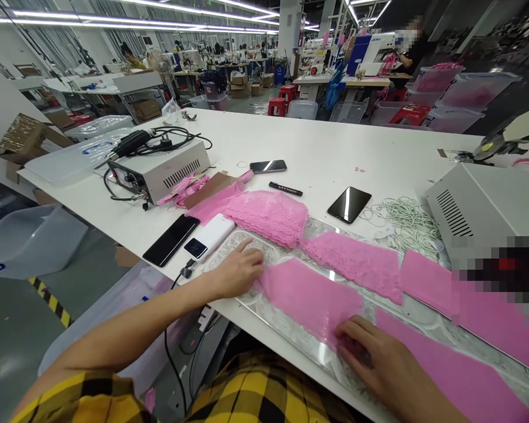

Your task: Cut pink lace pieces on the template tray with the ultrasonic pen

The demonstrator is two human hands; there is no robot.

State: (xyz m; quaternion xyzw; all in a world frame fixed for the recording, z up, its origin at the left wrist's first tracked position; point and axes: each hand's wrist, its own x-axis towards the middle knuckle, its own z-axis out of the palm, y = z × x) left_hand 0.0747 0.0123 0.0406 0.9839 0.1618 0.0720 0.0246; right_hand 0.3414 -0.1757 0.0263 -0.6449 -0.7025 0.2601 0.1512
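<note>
Here on the white tabletop [308,147], both bare hands are at work on a sheer, pale pink fabric panel [311,294], lying flat across a clear, glossy sheet with a pale pattern [268,251]. The left hand [242,267] is at the panel's left end, index finger stretched forward, the other fingers curled in; whether they pinch the cloth, one cannot tell. Over at the lower right corner, the right hand [372,349] bends its fingers down to the edge, thumb tucked below, and again a firm hold cannot be made out.

Just beyond the panel sits a thick stack of bright pink scalloped lace [267,217], with a single pink lace piece [357,261] beside it to the right. Near the right hand, another smooth pink fabric panel [445,358] stretches toward the corner. Close to the left hand lies a white power bank with a dark display [216,235], and beside that, a long black phone [171,239].
</note>
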